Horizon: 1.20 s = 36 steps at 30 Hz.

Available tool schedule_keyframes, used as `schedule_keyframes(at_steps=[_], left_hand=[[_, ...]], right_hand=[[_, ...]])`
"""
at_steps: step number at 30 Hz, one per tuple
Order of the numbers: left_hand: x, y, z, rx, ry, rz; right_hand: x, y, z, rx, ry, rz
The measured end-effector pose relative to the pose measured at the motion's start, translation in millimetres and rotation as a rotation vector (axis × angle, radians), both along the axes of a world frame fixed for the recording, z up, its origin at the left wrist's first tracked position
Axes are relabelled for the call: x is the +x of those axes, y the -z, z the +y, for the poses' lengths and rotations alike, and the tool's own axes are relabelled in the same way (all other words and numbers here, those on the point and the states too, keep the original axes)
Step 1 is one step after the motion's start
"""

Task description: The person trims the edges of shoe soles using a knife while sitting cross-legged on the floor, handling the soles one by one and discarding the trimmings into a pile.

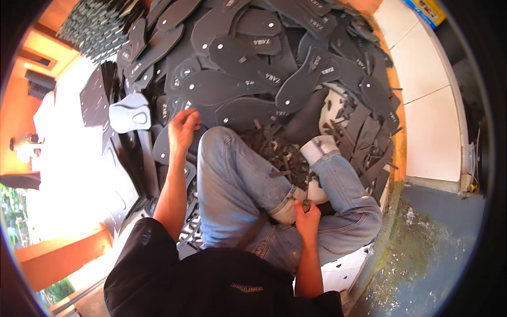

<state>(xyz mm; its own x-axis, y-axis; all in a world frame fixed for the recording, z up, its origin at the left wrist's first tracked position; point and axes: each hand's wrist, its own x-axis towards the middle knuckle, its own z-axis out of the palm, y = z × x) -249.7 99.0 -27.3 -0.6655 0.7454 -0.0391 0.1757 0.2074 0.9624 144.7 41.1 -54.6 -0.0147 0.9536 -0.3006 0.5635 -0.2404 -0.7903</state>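
Note:
My left hand [183, 128] is on the left, over the near edge of a heap of dark grey shoe insoles [222, 90]. Its fingers are curled together; whether something thin is between them is hidden. Beside and under it lies a dark insole [161, 145]. My right hand [308, 219] is closed in a fist by my folded legs, round a short dark handle [306, 205]. Only the handle's end shows above the fist, so I cannot tell what tool it is. A pale insole-shaped template [130, 113] lies left of my left hand.
Dark cut-off strips [280, 150] litter the floor between my jeans-clad legs [237, 174] and to the right. Stacked dark sheets [97, 95] stand at the left, near a bundle of grey strips [97, 29]. A pale tiled ledge [430, 113] runs along the right.

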Motion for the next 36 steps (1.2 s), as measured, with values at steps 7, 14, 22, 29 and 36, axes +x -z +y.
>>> schedule_keyframes(at_steps=[7,14,22,29,36], left_hand=[[4,59,-185,-0.392,-0.142,0.506],[21,67,-237,-0.613,-0.159,0.77],[8,72,-233,-0.638,-0.231,0.849],[-1,75,-239,-0.614,-0.116,0.959],[-6,59,-224,-0.581,-0.073,0.874]], right_hand=[[-1,-2,2,-0.042,-0.056,-0.032],[-3,2,4,-0.099,-0.059,-0.036],[-3,0,2,-0.045,-0.098,-0.123],[-1,-1,2,-0.06,-0.11,-0.166],[-1,1,-4,-0.023,-0.145,-0.155]])
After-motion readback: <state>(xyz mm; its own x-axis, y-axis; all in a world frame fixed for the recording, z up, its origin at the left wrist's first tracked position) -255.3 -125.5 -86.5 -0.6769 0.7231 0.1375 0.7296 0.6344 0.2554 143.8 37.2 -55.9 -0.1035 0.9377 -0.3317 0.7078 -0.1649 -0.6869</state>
